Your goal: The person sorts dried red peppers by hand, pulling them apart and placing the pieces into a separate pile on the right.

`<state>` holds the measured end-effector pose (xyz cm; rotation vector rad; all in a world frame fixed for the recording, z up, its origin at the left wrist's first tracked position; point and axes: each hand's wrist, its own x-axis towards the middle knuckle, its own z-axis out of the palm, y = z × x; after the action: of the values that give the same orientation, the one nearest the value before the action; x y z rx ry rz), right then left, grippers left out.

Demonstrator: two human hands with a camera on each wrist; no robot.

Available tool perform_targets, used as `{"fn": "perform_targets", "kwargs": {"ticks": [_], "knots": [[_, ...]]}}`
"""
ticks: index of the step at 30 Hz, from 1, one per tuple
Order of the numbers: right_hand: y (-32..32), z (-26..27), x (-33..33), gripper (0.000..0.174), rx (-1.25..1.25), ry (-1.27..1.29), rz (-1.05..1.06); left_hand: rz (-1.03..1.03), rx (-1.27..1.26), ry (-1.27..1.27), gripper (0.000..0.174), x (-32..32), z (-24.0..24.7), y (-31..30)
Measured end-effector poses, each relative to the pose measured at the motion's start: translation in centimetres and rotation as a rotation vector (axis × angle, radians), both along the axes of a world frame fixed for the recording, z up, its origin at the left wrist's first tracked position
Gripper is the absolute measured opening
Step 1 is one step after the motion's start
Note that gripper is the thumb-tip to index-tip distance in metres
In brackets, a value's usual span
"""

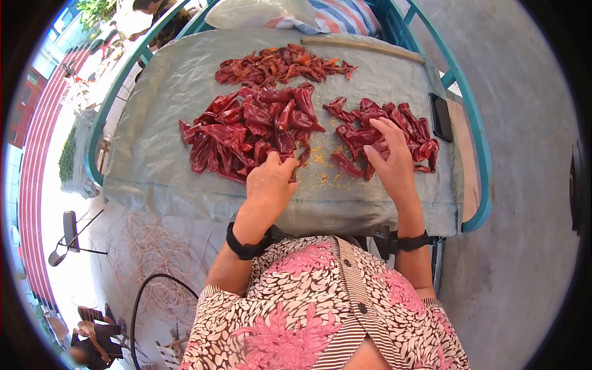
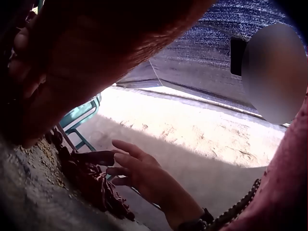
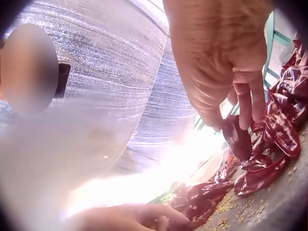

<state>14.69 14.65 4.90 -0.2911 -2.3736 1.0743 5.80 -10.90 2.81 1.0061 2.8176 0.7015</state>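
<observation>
Dried red chili peppers lie in a large pile (image 1: 237,126) left of centre and a smaller pile (image 1: 419,129) at the right. At the near edge of the large pile, my left hand (image 1: 268,182) has its fingers curled, pinching a dried chili pepper (image 1: 293,176) mostly hidden under them. Over the smaller pile, my right hand (image 1: 394,161) holds another dried chili pepper (image 3: 237,138) between thumb and fingers, its end pointing down in the right wrist view. Yellow seeds (image 1: 320,155) are scattered between the two piles.
Broken, orange-red chili pieces (image 1: 271,65) form a third heap at the back. The grey-green sheet (image 1: 148,135) covers a cart bed with teal rails (image 1: 484,166). A phone (image 1: 440,117) lies at the right, a wooden strip (image 1: 364,48) along the back, near filled sacks (image 1: 262,13).
</observation>
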Motion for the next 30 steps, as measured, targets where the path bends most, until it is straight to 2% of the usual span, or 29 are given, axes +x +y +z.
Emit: {"fn": "perform_targets", "kwargs": {"ticks": [2,5,12,17,20,21,24,28,30], "knots": [[0.0,-0.5,0.0,0.042,0.122,-0.072,-0.056,0.024,-0.059,0.006,0.043,0.4,0.0,0.5],[-0.2,-1.2,0.2,0.037,0.043,-0.102,0.032,-0.017,0.023,0.058,0.036,0.4,-1.3,0.3],[-1.0,-2.4,0.8,0.033,0.084,-0.118,0.020,-0.018,0.077,0.003,0.014,0.2,-1.3,0.7],[-1.7,-1.2,1.0,0.037,-0.028,-0.096,0.150,-0.111,0.406,-0.015,0.010,0.6,0.6,1.5],[-3.7,0.6,0.8,0.039,-0.215,-0.132,0.295,-0.212,0.543,-0.079,0.015,0.9,0.1,3.0],[-3.5,0.1,0.7,0.044,-0.195,-0.170,0.347,-0.248,0.589,-0.108,0.017,1.0,-0.1,3.5],[-2.1,-2.3,0.3,0.049,0.107,-0.035,0.390,-0.361,0.687,-0.226,0.024,1.5,0.1,4.6],[-0.9,-1.6,0.4,0.051,0.178,-0.006,0.145,-0.261,0.530,0.032,0.032,0.2,0.2,4.8],[-0.4,-0.1,0.3,0.051,0.205,-0.028,0.052,-0.200,0.353,0.094,0.034,-1.6,0.3,4.7]]}}
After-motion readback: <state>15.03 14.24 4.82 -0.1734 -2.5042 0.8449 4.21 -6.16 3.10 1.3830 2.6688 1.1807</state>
